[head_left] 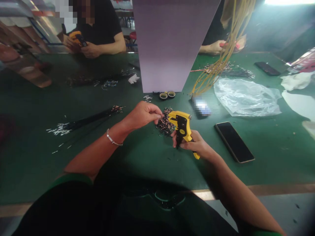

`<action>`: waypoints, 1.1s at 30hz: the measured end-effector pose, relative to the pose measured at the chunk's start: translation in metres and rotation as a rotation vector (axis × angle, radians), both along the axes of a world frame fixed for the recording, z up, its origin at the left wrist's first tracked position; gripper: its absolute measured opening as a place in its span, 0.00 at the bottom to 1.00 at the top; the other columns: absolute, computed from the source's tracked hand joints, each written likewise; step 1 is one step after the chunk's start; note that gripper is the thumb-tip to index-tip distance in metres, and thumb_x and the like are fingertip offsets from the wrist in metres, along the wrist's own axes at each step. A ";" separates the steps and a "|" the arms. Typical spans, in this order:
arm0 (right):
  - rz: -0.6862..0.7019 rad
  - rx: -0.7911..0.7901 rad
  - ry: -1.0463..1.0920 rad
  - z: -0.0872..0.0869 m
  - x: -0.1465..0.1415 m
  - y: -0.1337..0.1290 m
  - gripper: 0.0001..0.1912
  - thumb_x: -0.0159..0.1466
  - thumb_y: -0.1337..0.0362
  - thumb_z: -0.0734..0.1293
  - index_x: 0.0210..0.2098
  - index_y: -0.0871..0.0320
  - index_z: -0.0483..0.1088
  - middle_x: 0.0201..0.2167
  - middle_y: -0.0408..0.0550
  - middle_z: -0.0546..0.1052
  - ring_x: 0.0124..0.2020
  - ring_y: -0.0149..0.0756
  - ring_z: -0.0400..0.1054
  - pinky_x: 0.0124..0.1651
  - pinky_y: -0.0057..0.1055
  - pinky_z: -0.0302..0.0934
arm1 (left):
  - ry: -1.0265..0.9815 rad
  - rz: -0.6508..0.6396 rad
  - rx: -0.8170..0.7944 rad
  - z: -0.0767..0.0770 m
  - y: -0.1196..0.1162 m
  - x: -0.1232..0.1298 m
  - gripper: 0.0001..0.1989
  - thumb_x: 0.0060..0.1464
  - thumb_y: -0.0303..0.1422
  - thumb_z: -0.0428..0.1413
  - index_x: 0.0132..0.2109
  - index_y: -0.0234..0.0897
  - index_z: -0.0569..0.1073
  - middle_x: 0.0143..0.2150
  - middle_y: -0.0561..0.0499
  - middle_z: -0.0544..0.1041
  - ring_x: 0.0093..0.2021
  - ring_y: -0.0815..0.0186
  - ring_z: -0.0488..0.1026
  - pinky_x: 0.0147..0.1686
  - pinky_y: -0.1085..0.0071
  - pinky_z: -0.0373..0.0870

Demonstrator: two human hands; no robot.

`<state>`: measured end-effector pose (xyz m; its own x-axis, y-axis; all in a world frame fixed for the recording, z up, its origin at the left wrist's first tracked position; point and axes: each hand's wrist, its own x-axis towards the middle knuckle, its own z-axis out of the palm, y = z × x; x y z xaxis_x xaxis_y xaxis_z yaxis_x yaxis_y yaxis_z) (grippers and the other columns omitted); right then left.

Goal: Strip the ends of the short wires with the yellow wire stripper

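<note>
My right hand [193, 141] grips a yellow and black self-adjusting wire stripper [182, 128] by its handles. My left hand [144, 115] is pinched at the fingertips, just left of the tool's jaws. It seems to hold a thin short wire, though the wire is too fine to see well. Under both hands lies a loose heap of short stripped wires [164, 123] on the green mat [137, 164]. The heap touches the tool's front end, which partly hides it.
Black wire bundles [93, 117] lie to my left, with a phone [234, 142] and plastic bag [246, 98] to the right. Tape rolls [167, 95] sit before a pale upright panel [169, 42]. Across it, co-workers' hands [73, 42] work, and yellow cables [221, 55] hang.
</note>
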<state>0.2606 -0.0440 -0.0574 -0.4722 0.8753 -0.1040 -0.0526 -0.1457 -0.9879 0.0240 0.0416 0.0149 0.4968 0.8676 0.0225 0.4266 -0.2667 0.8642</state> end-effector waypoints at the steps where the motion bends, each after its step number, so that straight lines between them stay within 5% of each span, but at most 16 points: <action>1: 0.013 -0.001 -0.004 0.001 0.000 -0.001 0.19 0.51 0.66 0.70 0.44 0.59 0.72 0.31 0.45 0.77 0.33 0.36 0.69 0.38 0.33 0.61 | 0.001 0.001 0.009 0.000 0.000 0.000 0.06 0.49 0.30 0.57 0.28 0.35 0.79 0.22 0.52 0.77 0.24 0.70 0.69 0.31 0.70 0.67; 33: -0.054 -0.096 0.035 -0.001 -0.015 -0.016 0.11 0.52 0.66 0.71 0.36 0.60 0.72 0.22 0.42 0.73 0.21 0.32 0.68 0.28 0.32 0.62 | -0.063 -0.047 -0.085 -0.004 0.002 0.000 0.06 0.44 0.27 0.57 0.28 0.36 0.80 0.18 0.54 0.74 0.21 0.72 0.68 0.26 0.73 0.65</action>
<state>0.2457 -0.0595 -0.0579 -0.4296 0.8864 -0.1725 -0.0971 -0.2353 -0.9671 0.0244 0.0435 0.0109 0.5372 0.8433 -0.0177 0.3597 -0.2100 0.9091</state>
